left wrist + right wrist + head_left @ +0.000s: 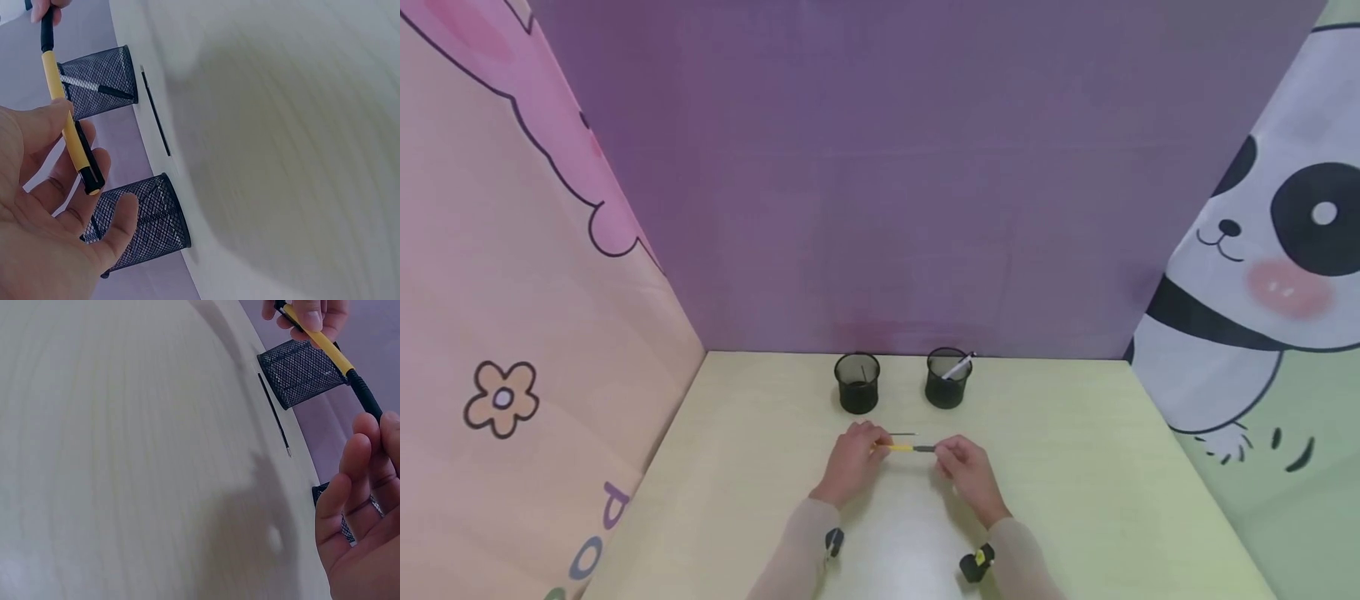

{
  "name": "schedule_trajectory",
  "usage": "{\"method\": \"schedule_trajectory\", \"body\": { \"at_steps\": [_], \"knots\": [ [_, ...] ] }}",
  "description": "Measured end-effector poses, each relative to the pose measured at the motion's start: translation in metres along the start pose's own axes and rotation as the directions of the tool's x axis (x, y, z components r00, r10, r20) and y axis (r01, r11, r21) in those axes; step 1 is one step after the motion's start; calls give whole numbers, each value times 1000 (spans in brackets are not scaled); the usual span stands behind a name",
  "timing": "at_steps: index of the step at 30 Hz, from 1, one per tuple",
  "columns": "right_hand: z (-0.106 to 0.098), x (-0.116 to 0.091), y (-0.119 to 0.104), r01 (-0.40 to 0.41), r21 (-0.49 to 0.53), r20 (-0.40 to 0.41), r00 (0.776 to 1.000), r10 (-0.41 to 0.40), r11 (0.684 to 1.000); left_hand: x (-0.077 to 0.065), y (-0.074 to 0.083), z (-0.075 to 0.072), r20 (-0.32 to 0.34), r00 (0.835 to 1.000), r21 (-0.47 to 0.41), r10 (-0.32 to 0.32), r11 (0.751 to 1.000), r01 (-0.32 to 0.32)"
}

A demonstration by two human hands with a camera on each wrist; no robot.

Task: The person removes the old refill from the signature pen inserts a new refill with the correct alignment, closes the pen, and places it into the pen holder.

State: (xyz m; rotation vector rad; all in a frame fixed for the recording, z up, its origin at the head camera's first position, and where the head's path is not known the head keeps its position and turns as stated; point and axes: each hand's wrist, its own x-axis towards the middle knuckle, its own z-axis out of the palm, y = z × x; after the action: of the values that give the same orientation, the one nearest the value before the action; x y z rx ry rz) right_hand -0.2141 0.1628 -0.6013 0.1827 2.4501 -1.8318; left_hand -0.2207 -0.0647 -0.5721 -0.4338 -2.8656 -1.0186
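Both hands hold one yellow pen point(901, 447) with a black grip section, level above the table. The left hand point(855, 458) pinches its yellow barrel near the clip end, as the left wrist view shows. At the other end, thumb and fingertips of the right hand point(966, 473) pinch the black grip section point(364, 391). A thin black ink refill point(155, 111) with a metal tip lies on the table just beyond the pen. Behind the hands stand two black mesh pen cups.
The left mesh cup point(857, 385) has a thin dark stick in it. A white and black pen point(958, 365) leans in the right mesh cup point(945, 393). A purple wall point(880, 208) closes off the back of the pale table point(737, 467), and printed cloths hang on both sides.
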Motion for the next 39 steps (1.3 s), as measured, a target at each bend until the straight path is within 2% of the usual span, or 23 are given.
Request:
{"method": "schedule_trajectory", "body": {
  "at_steps": [7, 14, 17, 29, 39],
  "knots": [
    [-1, -1, -1, -9, -3, 1, 1000, 9, 1000, -1, 1, 1, 11, 1000, -1, 12, 1000, -12],
    [-1, 0, -1, -13, -2, 8, 1000, 13, 1000, 0, 4, 0, 53, 998, -12, -46, 999, 46],
    [-1, 0, -1, -19, 0, 8, 1000, 19, 1000, 0, 4, 0, 58, 997, -12, -51, 999, 52],
    [-2, 0, -1, -27, -16, 6, 1000, 27, 1000, -1, 7, -2, 19, 1000, -10, -5, 1000, 5],
    [-3, -2, -2, -50, -39, 24, 998, 51, 998, -2, 7, -2, 23, 1000, -10, -8, 1000, 8]
  ]
}}
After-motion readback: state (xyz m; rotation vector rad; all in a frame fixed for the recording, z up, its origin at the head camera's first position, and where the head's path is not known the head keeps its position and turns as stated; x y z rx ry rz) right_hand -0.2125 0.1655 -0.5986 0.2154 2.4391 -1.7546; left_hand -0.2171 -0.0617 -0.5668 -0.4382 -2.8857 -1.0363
